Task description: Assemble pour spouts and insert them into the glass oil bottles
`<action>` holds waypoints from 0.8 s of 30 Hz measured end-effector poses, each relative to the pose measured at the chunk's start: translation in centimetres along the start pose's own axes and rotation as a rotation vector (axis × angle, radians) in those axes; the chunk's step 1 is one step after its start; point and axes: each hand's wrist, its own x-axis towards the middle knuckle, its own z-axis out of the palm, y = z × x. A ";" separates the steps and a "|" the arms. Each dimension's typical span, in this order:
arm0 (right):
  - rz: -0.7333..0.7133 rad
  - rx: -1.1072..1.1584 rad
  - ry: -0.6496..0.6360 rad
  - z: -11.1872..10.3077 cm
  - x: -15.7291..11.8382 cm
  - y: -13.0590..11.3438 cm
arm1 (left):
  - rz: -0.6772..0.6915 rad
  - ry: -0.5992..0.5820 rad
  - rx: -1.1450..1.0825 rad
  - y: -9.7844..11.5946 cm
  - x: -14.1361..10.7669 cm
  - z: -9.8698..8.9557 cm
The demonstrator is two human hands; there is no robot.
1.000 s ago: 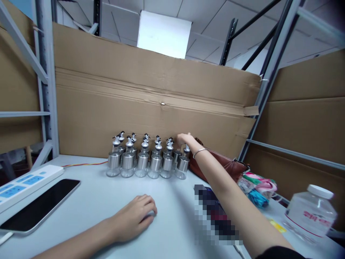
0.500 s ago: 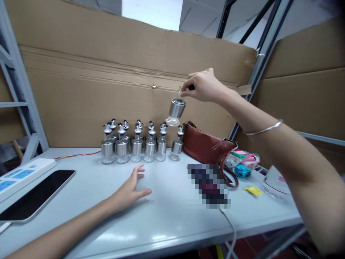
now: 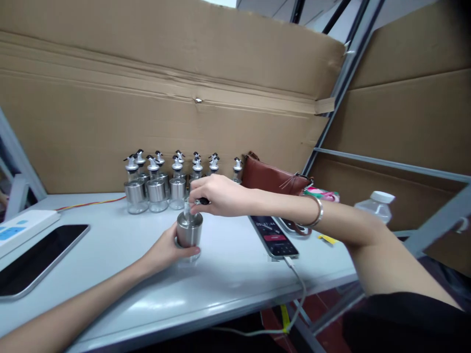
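Observation:
A glass bottle with a steel sleeve (image 3: 190,230) stands upright just over or on the table (image 3: 228,255); I cannot tell whether its base touches. My left hand (image 3: 165,252) is closed around its lower body, thumb across the near side. From above, my right hand (image 3: 224,196) grips the same bottle at its neck, with a small black part showing by the fingers. The right hand hides the bottle's top. Behind, several similar bottles (image 3: 157,189) with silver-and-black pour spouts stand in rows, some partly covered by my right hand.
A brown leather bag (image 3: 270,177) lies at the back right. Nearer is a phone (image 3: 274,238) with a white cable (image 3: 303,289) over the front edge. Another phone (image 3: 44,260) and a power strip (image 3: 25,228) lie at left. Cardboard (image 3: 147,122) walls the back.
My right hand has brought the bottle down and toward me from above the bag. My left hand, open before, has closed around it. The view has tilted down.

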 end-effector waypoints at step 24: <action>-0.069 -0.824 -0.166 -2.9 2.6 -1.7 | 0.044 -0.036 0.022 0.5 -0.4 0.1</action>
